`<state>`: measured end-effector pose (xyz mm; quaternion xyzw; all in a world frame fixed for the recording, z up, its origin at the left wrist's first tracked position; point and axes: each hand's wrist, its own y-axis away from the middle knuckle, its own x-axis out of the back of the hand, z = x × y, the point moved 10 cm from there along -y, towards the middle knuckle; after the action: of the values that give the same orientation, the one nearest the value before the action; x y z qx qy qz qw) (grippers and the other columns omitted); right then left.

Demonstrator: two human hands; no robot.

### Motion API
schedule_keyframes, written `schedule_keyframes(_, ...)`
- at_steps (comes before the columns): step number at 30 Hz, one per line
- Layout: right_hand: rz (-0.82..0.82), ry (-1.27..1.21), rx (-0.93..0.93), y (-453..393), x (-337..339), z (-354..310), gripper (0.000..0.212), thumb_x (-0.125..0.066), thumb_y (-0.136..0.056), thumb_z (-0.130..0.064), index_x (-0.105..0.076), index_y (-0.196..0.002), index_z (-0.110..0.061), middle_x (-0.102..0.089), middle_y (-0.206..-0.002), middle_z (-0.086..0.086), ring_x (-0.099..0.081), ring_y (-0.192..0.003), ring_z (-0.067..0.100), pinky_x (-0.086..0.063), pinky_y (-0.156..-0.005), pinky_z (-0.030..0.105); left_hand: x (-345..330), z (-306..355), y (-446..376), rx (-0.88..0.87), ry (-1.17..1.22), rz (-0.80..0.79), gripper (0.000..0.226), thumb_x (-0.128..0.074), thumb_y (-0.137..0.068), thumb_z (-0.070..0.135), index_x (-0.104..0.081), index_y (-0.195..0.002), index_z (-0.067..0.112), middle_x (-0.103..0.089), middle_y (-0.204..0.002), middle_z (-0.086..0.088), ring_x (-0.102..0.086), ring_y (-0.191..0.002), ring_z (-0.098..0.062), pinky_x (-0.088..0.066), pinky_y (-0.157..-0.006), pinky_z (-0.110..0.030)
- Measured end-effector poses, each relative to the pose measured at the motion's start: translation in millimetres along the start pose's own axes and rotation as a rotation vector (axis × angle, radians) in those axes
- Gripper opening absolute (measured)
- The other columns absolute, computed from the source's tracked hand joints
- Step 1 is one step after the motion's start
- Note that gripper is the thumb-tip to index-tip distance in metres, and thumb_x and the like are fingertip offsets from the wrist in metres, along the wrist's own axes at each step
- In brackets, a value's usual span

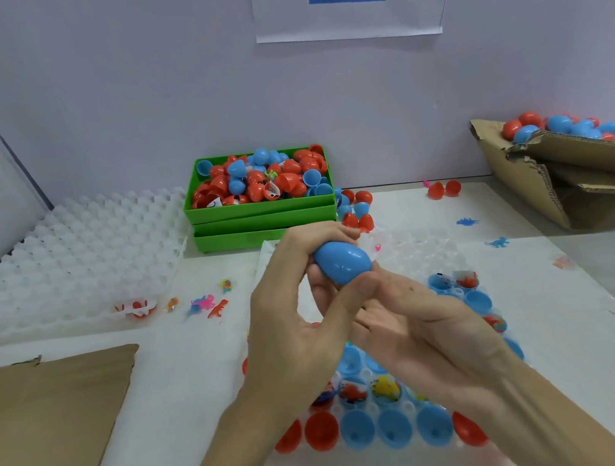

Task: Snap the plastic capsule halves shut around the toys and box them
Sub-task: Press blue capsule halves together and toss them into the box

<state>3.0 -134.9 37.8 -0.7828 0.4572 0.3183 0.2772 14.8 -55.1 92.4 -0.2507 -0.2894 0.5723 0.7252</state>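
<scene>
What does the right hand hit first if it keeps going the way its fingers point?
The right hand points up and left into the blue capsule it already grips with the left hand. Beyond that, probably the green tray, though depth is unclear.

White table (183, 371) with green trays (262, 221), white capsule racks (63, 265), cardboard (36, 433), loose toys (209, 305).

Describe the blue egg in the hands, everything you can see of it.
The blue egg is smooth, glossy plastic with a light sheen. It is held tilted above the clear tray. No gap shows between its halves, though fingers hide part of it. The left hand curls over its far end, and the right hand presses a thumb against its underside. Nothing else touches it.
</scene>
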Motion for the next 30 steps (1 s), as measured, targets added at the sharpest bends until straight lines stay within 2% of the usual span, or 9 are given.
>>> schedule_keyframes(5, 0.018, 0.061, 0.041, 1, 5, -4, 0.048, -0.076, -0.091, -0.015, -0.064, -0.134, 0.003, -0.068, -0.126, 0.012, -0.062, -0.126, 0.023, -0.046, -0.112, 0.033, -2, 1, 1, -0.019, -0.065, -0.014, 0.030, -0.062, -0.100, 0.027, -0.062, -0.117, 0.002, -0.067, -0.114, -0.006, -0.065, -0.108, -0.028, -0.056, -0.092, -0.042)
schedule_keyframes(9, 0.035, 0.093, 0.068, 2, 5, -7, 0.046, -0.073, -0.091, -0.016, -0.065, -0.132, 0.004, -0.067, -0.125, 0.013, -0.062, -0.126, 0.024, -0.049, -0.108, 0.030, -3, 1, 1, -0.035, -0.084, -0.022, 0.030, -0.062, -0.100, 0.025, -0.062, -0.117, 0.000, -0.066, -0.114, -0.008, -0.065, -0.110, -0.030, -0.056, -0.092, -0.045)
schedule_keyframes(12, 0.049, 0.117, 0.084, 3, 5, -9, 0.039, -0.062, -0.094, -0.014, -0.068, -0.128, 0.003, -0.069, -0.122, 0.012, -0.063, -0.124, 0.023, -0.049, -0.106, 0.028, -4, 0, 2, -0.035, -0.090, -0.032, 0.030, -0.063, -0.100, 0.024, -0.063, -0.118, 0.000, -0.067, -0.115, -0.008, -0.066, -0.111, -0.029, -0.056, -0.093, -0.044)
schedule_keyframes(16, 0.084, 0.203, 0.165, 1, 6, -17, 0.040, -0.065, -0.094, -0.015, -0.068, -0.131, 0.000, -0.067, -0.134, 0.015, -0.061, -0.132, 0.026, -0.050, -0.106, 0.028, -6, -11, 0, 0.049, -0.019, -0.090, 0.029, -0.059, -0.105, 0.027, -0.062, -0.128, 0.009, -0.067, -0.128, 0.001, -0.062, -0.125, -0.026, -0.054, -0.101, -0.037)
schedule_keyframes(19, 0.277, 0.682, 0.383, 9, 14, -45, 0.033, -0.071, -0.096, -0.019, -0.072, -0.128, -0.017, -0.073, -0.128, 0.004, -0.067, -0.123, 0.021, -0.054, -0.099, 0.023, -16, -24, 1, 0.181, 0.071, -0.178, 0.039, -0.048, -0.107, 0.028, -0.054, -0.145, 0.023, -0.060, -0.144, 0.010, -0.054, -0.139, -0.016, -0.048, -0.107, -0.023)
schedule_keyframes(21, 0.410, 1.029, 0.553, 20, 13, -65, 0.034, -0.077, -0.093, -0.018, -0.072, -0.126, -0.019, -0.074, -0.121, -0.001, -0.071, -0.113, 0.019, -0.057, -0.094, 0.025, -17, -37, 4, 0.322, 0.178, -0.155, 0.041, -0.046, -0.107, 0.034, -0.053, -0.147, 0.029, -0.064, -0.139, 0.012, -0.061, -0.131, -0.011, -0.050, -0.103, -0.020)
schedule_keyframes(25, 0.497, 1.665, 0.763, 29, -5, -74, 0.046, -0.086, -0.084, -0.023, -0.070, -0.126, -0.014, -0.065, -0.115, 0.001, -0.064, -0.101, 0.011, -0.052, -0.089, 0.016, -10, -62, 7, 0.506, 0.243, -0.072, 0.031, -0.061, -0.102, 0.040, -0.071, -0.125, 0.022, -0.077, -0.115, -0.001, -0.075, -0.108, -0.023, -0.058, -0.101, -0.041)
schedule_keyframes(27, 0.496, 1.789, 0.792, 29, -10, -71, 0.049, -0.085, -0.084, -0.025, -0.069, -0.129, -0.013, -0.064, -0.117, 0.002, -0.060, -0.103, 0.007, -0.050, -0.092, 0.014, -10, -71, 11, 0.575, 0.318, -0.078, 0.030, -0.067, -0.098, 0.036, -0.075, -0.119, 0.015, -0.079, -0.111, -0.008, -0.076, -0.105, -0.027, -0.058, -0.100, -0.041)
schedule_keyframes(30, 0.485, 1.816, 0.783, 28, -13, -64, 0.051, -0.072, -0.092, -0.031, -0.064, -0.136, -0.007, -0.068, -0.123, 0.001, -0.061, -0.108, 0.005, -0.048, -0.099, 0.014, -14, -75, 13, 0.646, 0.539, -0.090, 0.034, -0.067, -0.097, 0.032, -0.076, -0.116, 0.005, -0.077, -0.112, -0.019, -0.075, -0.106, -0.026, -0.059, -0.091, -0.028)
